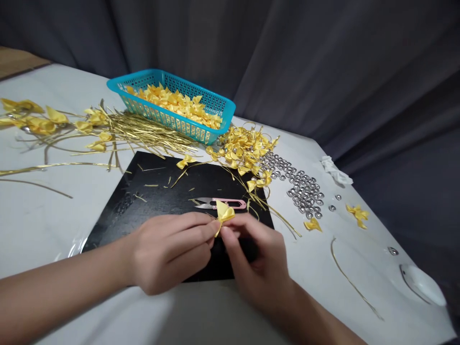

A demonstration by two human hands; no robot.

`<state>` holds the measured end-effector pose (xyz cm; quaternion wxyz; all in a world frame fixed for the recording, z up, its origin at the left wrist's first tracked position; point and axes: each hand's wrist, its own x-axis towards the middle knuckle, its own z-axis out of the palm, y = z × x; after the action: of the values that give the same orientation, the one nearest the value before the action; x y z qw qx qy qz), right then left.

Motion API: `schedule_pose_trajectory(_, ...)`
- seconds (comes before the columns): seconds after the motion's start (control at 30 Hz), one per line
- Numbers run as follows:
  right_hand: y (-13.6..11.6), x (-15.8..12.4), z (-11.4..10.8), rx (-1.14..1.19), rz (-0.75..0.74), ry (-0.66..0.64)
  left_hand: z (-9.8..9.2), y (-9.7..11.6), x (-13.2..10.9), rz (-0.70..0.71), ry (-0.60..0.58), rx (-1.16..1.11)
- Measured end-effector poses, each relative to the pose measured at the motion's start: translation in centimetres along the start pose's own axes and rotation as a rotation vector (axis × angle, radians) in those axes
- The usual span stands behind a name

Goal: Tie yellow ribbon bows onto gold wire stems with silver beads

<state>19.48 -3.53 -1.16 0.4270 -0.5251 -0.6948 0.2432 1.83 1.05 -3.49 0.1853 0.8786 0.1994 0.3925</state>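
Between my two hands, above the front part of a black board point(118, 211), is a yellow ribbon bow point(224, 212). My left hand point(172, 249) pinches it from the left, fingers curled. From the right, the thumb and fingertips of my right hand point(260, 254) close on the same bow. Whatever sits behind the bow at the fingertips is hidden. Just beyond the hands lie thread snips point(233, 203) with a pink handle, blades pointing left. Another yellow bow point(185, 161) rests at the board's far edge.
A blue plastic basket point(230, 108) of yellow bows stands at the back. Gold cord lengths point(143, 132) lie before it. Right of these are a heap of corded bows point(244, 146) and many silver beads point(305, 191). A white computer mouse point(424, 285) sits far right.
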Motion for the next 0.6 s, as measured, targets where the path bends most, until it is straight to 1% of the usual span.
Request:
schedule_pose_trajectory(0.07, 0.0, 0.4, -0.7, -0.055, -0.014, 0.108, 0.0, 0.0, 0.2, 0.025, -0.032, 0.038)
schedule_pose_trajectory(0.1, 0.1, 0.6, -1.0, -0.081, -0.027, 0.138, 0.0, 0.0, 0.3, 0.039, -0.051, 0.054)
schedule_pose_trajectory(0.13, 0.1, 0.9, -1.3, -0.095, -0.045, 0.127, 0.0, 0.1, 0.4, 0.051, -0.068, 0.068)
schedule_pose_trajectory(0.2, 0.1, 1.4, -1.7, -0.060, -0.063, -0.001, -0.1, 0.1, 0.6, 0.073, -0.098, 0.080)
schedule_pose_trajectory(0.27, 0.2, 1.8, -1.9, 0.053, -0.021, -0.131, -0.1, 0.2, 0.6, 0.114, -0.124, 0.080)
schedule_pose_trajectory(0.33, 0.1, 1.9, -1.8, 0.158, 0.045, -0.182, 0.0, 0.3, 0.5, 0.146, -0.138, 0.073)
schedule_pose_trajectory(0.4, 0.0, 1.9, -1.7, 0.191, 0.054, -0.174, 0.1, 0.3, 0.5, 0.144, -0.142, 0.073)
schedule_pose_trajectory(0.47, -0.1, 1.7, -1.5, 0.186, 0.011, -0.137, 0.3, 0.4, 0.5, 0.172, -0.159, 0.088)
schedule_pose_trajectory(0.53, -0.1, 1.5, -1.5, 0.208, 0.004, -0.086, 0.5, 0.4, 0.6, 0.262, -0.197, 0.135)
schedule_pose_trajectory(0.6, 0.1, 1.4, -1.5, 0.297, 0.064, -0.009, 0.7, 0.4, 0.7, 0.335, -0.227, 0.184)
